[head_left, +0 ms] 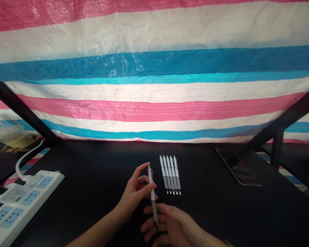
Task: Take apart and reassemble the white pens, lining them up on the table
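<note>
A white pen with a grey grip [153, 202] is held upright at a slight tilt, its dark tip pointing down. My left hand [137, 190] pinches its upper part between thumb and fingers, with the index fingertip at the pen's top button. Beside the pen's lower end is my right hand [172, 223], fingers apart and slightly curled behind the tip; whether they touch the pen is unclear. Several matching pens [170, 175] lie side by side on the black table [98, 171], tips toward me, just right of the held pen.
On the left lies a white power strip [28, 202] with a plugged-in white cable [19, 164]. A dark phone or tablet [237, 166] rests at the right. Beyond the table's left edge stands a plastic cup [11, 135]. Striped sheeting [154, 109] hangs behind, between black bars.
</note>
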Demonstrator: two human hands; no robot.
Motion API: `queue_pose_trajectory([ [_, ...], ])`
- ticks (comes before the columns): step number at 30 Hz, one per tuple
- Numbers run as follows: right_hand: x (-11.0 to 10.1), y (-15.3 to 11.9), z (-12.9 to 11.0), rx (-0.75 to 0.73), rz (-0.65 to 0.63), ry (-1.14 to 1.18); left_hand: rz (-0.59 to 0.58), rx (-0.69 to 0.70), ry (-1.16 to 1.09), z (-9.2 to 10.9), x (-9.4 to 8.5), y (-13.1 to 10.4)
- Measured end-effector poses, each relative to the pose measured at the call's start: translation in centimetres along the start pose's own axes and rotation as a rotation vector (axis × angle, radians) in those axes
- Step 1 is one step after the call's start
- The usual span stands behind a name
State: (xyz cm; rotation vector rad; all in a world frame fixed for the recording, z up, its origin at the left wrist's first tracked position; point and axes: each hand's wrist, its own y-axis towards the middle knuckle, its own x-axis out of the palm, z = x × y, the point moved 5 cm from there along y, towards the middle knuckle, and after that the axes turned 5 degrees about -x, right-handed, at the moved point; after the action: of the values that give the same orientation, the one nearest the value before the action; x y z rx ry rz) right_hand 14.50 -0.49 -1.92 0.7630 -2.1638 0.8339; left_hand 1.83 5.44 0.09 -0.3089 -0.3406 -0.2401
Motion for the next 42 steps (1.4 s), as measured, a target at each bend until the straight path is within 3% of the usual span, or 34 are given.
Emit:
queue_pose_trajectory([
  [21,0.2,-0.2,-0.1,0.008,0.012,-0.002,0.058,0.026,-0.002,0.4,-0.4,0.1],
  [34,0.3,-0.1,-0.1,-0.008,-0.009,0.002,0.034,0.02,0.007,0.6,-0.3,0.2],
  [42,0.3,-0.1,-0.3,-0.047,0.022,-0.126,0.08,0.05,0.064,1.6,-1.2,1.5],
])
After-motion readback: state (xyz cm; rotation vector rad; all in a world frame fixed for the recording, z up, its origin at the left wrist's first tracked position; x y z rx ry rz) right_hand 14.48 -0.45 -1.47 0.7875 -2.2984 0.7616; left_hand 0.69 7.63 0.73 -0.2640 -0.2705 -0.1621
